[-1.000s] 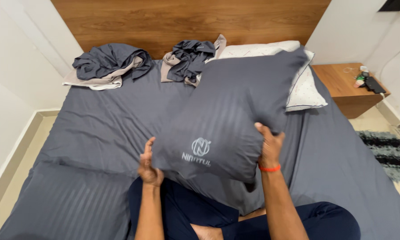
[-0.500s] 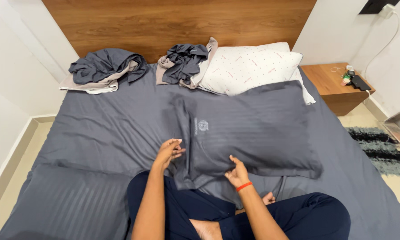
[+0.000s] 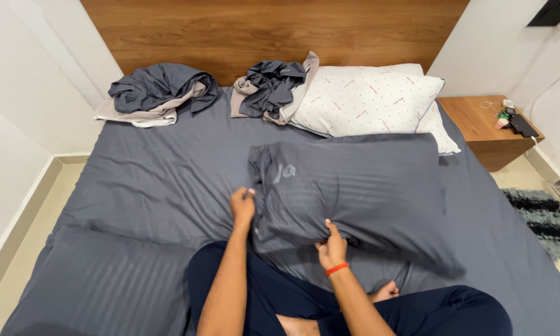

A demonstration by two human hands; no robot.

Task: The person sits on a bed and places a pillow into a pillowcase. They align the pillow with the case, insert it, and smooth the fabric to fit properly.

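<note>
Sitting cross-legged on the bed (image 3: 137, 180), the person pinches the near edge of the dark grey pillow (image 3: 348, 193) with the right hand (image 3: 331, 247), fingers closed on fabric; the left hand (image 3: 243, 205) clasps its left corner. It lies mid-mattress, judged soft, light and best gripped by corners. Beyond: a white patterned pillow (image 3: 367, 99) and crumpled covers (image 3: 158, 93).

Even, fairly bright indoor light, soft and from overhead; no glare; shallow shadow beneath the grey pillow (image 3: 354, 186) just beyond the fingers (image 3: 330, 239); wooden headboard (image 3: 274, 31) evenly lit; wide-angle bowing at frame edges; slight softness on the moving pillow, otherwise sharp.
</note>
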